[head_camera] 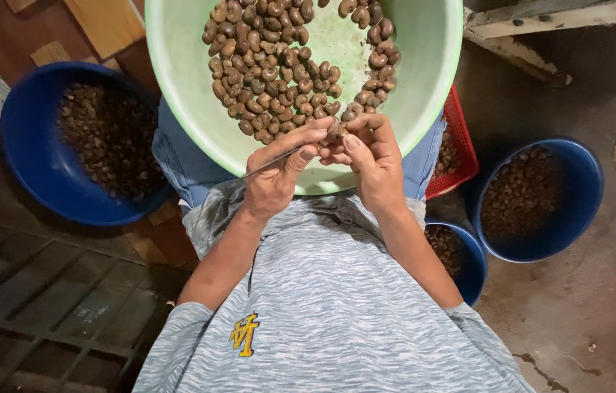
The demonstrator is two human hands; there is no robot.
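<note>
one nut: pinched in right hand fingertips, over the green bowl rim
left hand: closed on a thin pick
pick axis: points right, tip at the nut

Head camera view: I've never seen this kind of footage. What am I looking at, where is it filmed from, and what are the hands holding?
One camera on the person's head looks straight down. On the lap rests a pale green round plastic basin of brown curved nuts. The left hand holds a thin metal pick; the right hand pinches a single nut at the basin's near rim. Round blue tubs of darker nuts and a red plastic basket stand on the floor.
</note>
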